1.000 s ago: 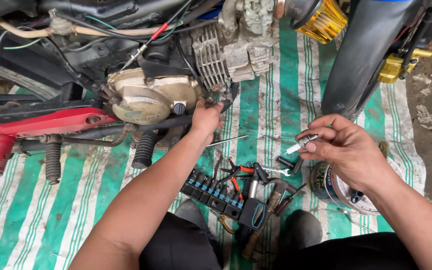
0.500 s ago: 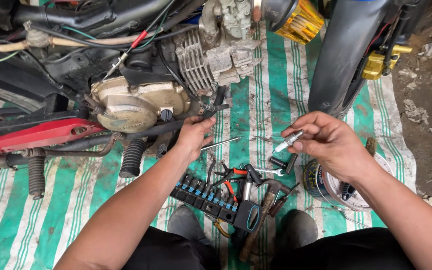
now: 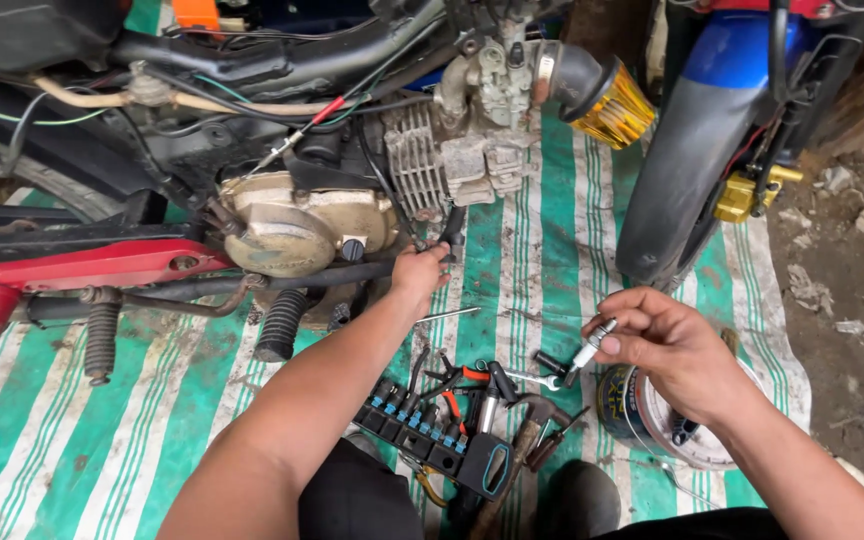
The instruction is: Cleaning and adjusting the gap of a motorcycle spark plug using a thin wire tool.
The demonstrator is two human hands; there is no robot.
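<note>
My left hand (image 3: 420, 276) reaches forward and grips a black cable cap (image 3: 452, 232) that hangs just below the finned engine cylinder (image 3: 424, 165) of a motorcycle lying on a striped mat. My right hand (image 3: 670, 352) is held over the mat to the right, pinching a small spark plug (image 3: 590, 352) with a white body and metal tip between thumb and fingers. A dirty bronze engine side cover (image 3: 297, 222) sits left of my left hand.
A black socket rail with blue-marked sockets (image 3: 430, 440), pliers and a hammer (image 3: 512, 450) lie by my knees. A round tin (image 3: 652, 425) sits under my right wrist. A yellow air filter (image 3: 612, 110) and a black front tyre (image 3: 687, 150) stand at right. Green-striped mat (image 3: 542, 270).
The camera has tilted, so the engine sits lower in view. My left hand went from the frame bar up to the black cap under the cylinder. The right hand keeps the spark plug.
</note>
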